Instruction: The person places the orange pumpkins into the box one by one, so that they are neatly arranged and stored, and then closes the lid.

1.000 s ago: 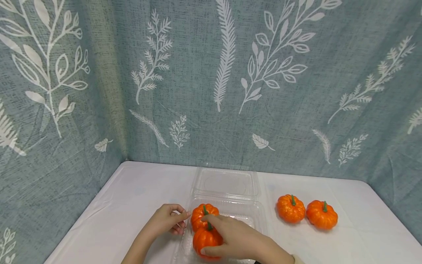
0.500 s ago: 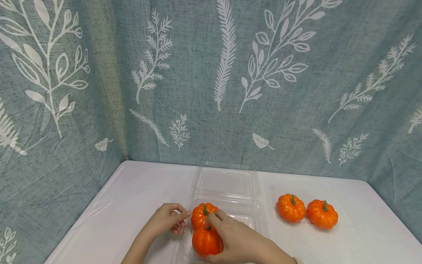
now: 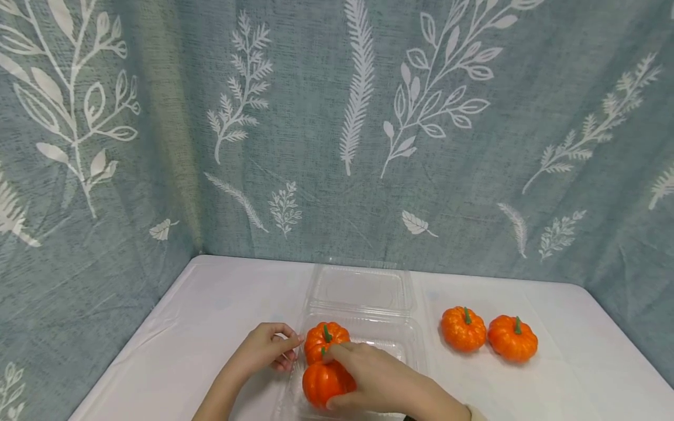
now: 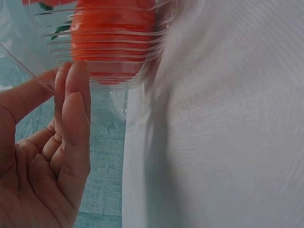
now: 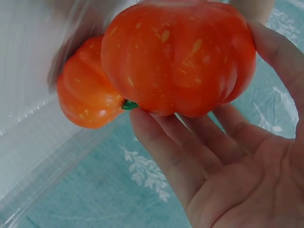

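My right hand (image 3: 376, 377) grips an orange toy pumpkin (image 3: 325, 385) between thumb and fingers, over the near left part of a clear plastic clamshell box (image 3: 416, 345). Behind it, a second toy pumpkin (image 3: 326, 339) sits in the box's far left corner; the right wrist view shows that pumpkin (image 5: 85, 88) beside the held pumpkin (image 5: 178, 57), its green stem close to my fingertips. With thumb and fingertips, my left hand (image 3: 268, 348) pinches the box's left rim. In the left wrist view, an orange pumpkin (image 4: 114, 40) shows through the ribbed wall above my left hand (image 4: 52, 137).
Two more toy pumpkins (image 3: 463, 329) (image 3: 513, 338) stand side by side on the white-covered table (image 3: 547, 386), right of the box. The box's lid (image 3: 360, 289) lies open toward the back. A blue-green leaf-patterned curtain (image 3: 316, 134) hangs behind and at the sides.
The pumpkin in my right hand has shifted slightly left, its stem now pointing more toward the back pumpkin. The right fingers have adjusted around it. My left hand stays at the rim.
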